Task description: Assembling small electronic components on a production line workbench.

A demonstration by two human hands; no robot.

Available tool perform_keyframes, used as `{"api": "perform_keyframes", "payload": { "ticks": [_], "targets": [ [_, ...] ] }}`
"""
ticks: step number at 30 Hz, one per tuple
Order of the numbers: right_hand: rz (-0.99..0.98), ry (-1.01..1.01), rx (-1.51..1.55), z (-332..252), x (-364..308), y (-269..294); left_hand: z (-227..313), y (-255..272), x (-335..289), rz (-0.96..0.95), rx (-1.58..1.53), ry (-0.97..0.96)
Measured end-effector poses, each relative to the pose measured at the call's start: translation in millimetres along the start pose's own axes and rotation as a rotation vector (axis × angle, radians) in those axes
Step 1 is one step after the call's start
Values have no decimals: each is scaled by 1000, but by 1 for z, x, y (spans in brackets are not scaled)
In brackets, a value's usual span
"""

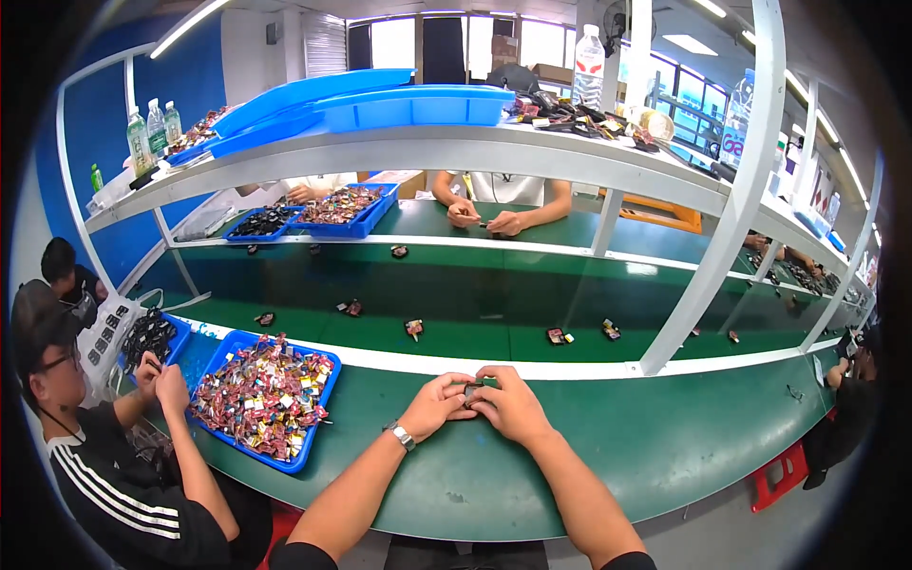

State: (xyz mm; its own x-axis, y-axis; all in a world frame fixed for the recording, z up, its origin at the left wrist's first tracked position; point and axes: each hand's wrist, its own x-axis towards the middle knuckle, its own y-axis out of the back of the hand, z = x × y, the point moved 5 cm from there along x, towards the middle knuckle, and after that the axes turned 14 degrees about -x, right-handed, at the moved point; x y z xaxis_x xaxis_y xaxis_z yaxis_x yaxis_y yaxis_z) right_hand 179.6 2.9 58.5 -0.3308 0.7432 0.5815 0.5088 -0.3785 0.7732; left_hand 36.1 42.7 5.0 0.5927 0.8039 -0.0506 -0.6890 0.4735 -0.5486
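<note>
Over the green bench, my left hand [439, 404] and my right hand [509, 403] meet and pinch a small dark piece [471, 390] between their fingertips. Fingers cover most of it, so its exact kind does not show. A metal-banded watch [400, 436] sits on my left wrist. Left of my hands lies a blue tray [328, 385], heaped with small parts [258, 399] that have reddish wires and white and yellow pieces.
Beyond a white rail, a dark green belt [475, 328] carries scattered small assemblies [414, 329]. A white shelf [427, 147] on slanted posts spans above, bearing blue trays [408, 107] and bottles. A co-worker [104, 465] sits close on my left; another person's hands [489, 222] work opposite.
</note>
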Motion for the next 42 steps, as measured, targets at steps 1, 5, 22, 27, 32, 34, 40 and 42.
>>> {"api": "perform_keyframes", "payload": {
  "ticks": [1, 5, 22, 27, 32, 34, 40, 42],
  "targets": [
    [11, -2, -16, 0, 0, 1, 0, 0, 0, 2, 1, 0],
    [2, -64, 35, 4, -2, -4, 3, -2, -3, -10, -17, -11],
    [-12, -140, 188, 4, -6, -5, 1, 0, -1, -42, 11, 10],
    [54, -181, 149, -1, -7, -9, 1, 1, -1, -52, -36, -15],
    [80, -237, 173, 1, -9, -14, 2, 1, 0, -29, -60, 7],
    [84, -218, 192, 1, -9, -14, 1, 2, -1, -21, -70, 14],
    [117, -309, 208, 0, -10, -17, -1, 5, 0, -32, -71, -13],
    [117, -320, 231, 1, -11, -19, -1, 6, -1, -32, -77, -15]
  ]
}}
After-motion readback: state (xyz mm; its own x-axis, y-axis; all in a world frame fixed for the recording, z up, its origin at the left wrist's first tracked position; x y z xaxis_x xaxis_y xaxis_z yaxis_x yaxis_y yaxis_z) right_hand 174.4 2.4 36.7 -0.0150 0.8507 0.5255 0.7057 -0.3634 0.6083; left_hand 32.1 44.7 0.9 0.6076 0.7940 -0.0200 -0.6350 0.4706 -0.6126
